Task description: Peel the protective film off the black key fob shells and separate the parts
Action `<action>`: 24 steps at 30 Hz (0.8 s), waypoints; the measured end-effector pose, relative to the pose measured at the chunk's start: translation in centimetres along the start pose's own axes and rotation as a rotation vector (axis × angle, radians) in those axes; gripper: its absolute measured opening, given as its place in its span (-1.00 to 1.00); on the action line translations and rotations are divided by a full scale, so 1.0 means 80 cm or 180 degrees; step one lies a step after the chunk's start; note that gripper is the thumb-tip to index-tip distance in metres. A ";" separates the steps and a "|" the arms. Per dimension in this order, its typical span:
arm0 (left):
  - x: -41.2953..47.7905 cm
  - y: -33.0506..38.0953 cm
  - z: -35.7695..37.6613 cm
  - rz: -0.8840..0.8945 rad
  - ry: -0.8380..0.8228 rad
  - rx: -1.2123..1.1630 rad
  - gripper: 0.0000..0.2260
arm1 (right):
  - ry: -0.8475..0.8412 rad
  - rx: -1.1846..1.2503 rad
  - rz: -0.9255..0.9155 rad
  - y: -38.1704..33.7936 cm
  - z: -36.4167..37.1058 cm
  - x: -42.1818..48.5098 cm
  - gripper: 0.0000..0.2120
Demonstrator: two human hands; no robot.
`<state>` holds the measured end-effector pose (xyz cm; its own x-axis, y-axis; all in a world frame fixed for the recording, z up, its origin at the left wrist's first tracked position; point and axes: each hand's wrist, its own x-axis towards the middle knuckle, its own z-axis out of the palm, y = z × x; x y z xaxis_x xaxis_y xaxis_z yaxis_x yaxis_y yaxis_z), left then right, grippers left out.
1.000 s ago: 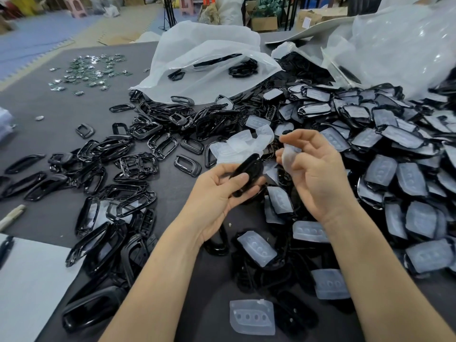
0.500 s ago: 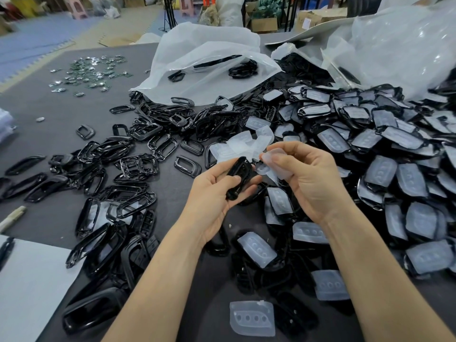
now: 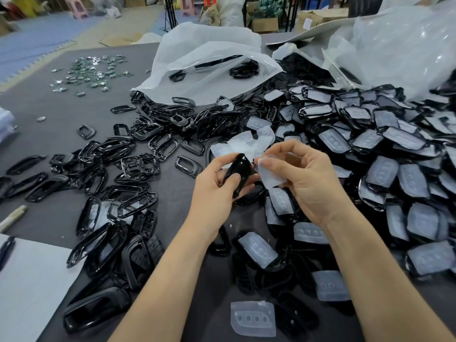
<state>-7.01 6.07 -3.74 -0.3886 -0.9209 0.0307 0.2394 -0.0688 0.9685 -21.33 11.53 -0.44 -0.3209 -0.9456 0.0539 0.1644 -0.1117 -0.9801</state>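
Observation:
My left hand (image 3: pixel 217 191) grips a glossy black key fob shell (image 3: pixel 238 171) upright above the grey table (image 3: pixel 61 124), thumb across its face. My right hand (image 3: pixel 306 178) pinches a translucent white film piece (image 3: pixel 271 175) beside the shell's upper edge; whether the film still touches the shell I cannot tell. Peeled films (image 3: pixel 246 144) lie bunched just behind the hands. To the right rises a large heap of film-covered shells (image 3: pixel 385 154). Bare black frames (image 3: pixel 138 169) are spread over the left of the table.
White plastic bags (image 3: pixel 207 60) with a few black parts lie at the back. Small metal pieces (image 3: pixel 91 72) are scattered far left. A white sheet (image 3: pixel 29 287) and a pen (image 3: pixel 12 217) sit at the near left edge. Loose films (image 3: pixel 253 318) lie near my forearms.
My right hand has come in from the right with the film to the shell's top edge. My left hand has turned the shell more upright and lifted it slightly.

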 end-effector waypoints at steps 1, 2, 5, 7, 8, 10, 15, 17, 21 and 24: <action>0.000 -0.001 0.000 0.0039 0.0009 0.0155 -0.66 | -0.0095 -0.0025 -0.0014 0.000 0.002 -0.001 -0.87; 0.000 -0.002 0.001 0.0073 0.0013 0.0318 -0.67 | -0.0180 -0.0050 -0.0038 0.001 0.004 -0.002 -0.89; -0.001 -0.001 0.001 0.0110 -0.0013 0.0563 -0.74 | -0.0278 -0.0186 -0.0080 0.003 0.009 -0.003 -0.85; -0.002 0.001 0.001 0.0159 -0.0053 0.0590 -0.77 | -0.0248 -0.0319 -0.0127 0.004 0.011 -0.003 -0.83; -0.003 0.002 0.002 0.0204 -0.0078 0.0605 -0.77 | -0.0219 -0.0396 -0.0167 0.004 0.012 -0.003 -0.82; -0.004 0.003 0.003 0.0272 -0.0122 0.0601 -0.76 | -0.0139 -0.0488 -0.0249 0.006 0.014 -0.003 -0.80; -0.004 0.002 0.005 0.0334 -0.0184 0.0588 -0.77 | 0.0134 -0.0889 -0.0427 0.012 0.014 0.000 -0.82; -0.004 0.000 0.006 0.0381 -0.0185 0.0625 -0.80 | 0.0201 -0.1036 -0.0491 0.015 0.014 0.001 -0.82; -0.004 -0.002 0.005 0.0461 -0.0167 0.0850 -0.80 | 0.0341 -0.1345 -0.0570 0.018 0.015 -0.001 -0.83; -0.003 -0.004 0.005 0.0563 -0.0124 0.1072 -0.76 | 0.0441 -0.1603 -0.0678 0.017 0.015 -0.002 -0.84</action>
<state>-7.31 6.46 -3.99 -0.4026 -0.8915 0.2079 0.0026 0.2260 0.9741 -19.91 11.12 -1.58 -0.4233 -0.8653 0.2684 -0.3720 -0.1041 -0.9224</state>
